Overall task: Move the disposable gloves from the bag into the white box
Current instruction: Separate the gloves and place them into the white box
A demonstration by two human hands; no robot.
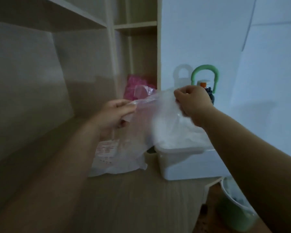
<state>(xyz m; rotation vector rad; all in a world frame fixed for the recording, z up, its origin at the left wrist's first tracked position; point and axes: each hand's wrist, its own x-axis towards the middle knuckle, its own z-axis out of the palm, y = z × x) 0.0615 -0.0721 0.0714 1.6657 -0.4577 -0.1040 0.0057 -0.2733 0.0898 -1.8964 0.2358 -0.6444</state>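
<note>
Translucent disposable gloves (166,125) hang in a bunched mass over the white box (188,165), reaching down to its rim, as the right hand (191,101) pinches their top with curled fingers. The left hand (114,113) grips the mouth of the clear bag (118,157), whose red-printed lower part lies on the wooden desk (124,199) just left of the box. A pink packet (136,88) sits in the shelf behind, and a green-handled bottle (205,76) stands beyond the right hand.
</note>
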